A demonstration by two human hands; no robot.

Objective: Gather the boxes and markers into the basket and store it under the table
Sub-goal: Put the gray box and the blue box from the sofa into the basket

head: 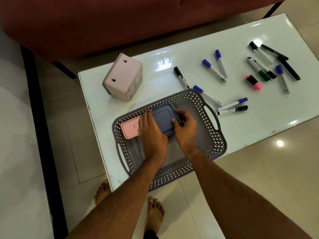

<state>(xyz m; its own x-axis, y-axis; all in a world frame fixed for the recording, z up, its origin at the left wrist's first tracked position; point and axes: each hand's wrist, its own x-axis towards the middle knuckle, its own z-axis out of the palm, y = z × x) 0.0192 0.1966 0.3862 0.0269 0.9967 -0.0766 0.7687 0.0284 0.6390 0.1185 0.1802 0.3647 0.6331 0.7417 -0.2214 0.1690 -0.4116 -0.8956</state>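
A grey lattice basket (209,135) sits at the near edge of the white table (241,130). Inside it, at the far left, lie a pink box (129,129) with a small label and a blue-grey box (163,118) beside it. My left hand (151,133) grips the blue-grey box on its left side, partly covering the pink box. My right hand (185,130) grips its right edge, thumb on the lid. Several markers (214,70) with blue, black and green caps lie scattered over the table to the right, plus a pink highlighter (254,82).
A pale pink bin (123,77) lies tipped on the table's far left corner. A dark red sofa (103,23) stands behind the table. My bare feet (154,214) are on the tiled floor by the table's near edge. A black strip runs along the floor at left.
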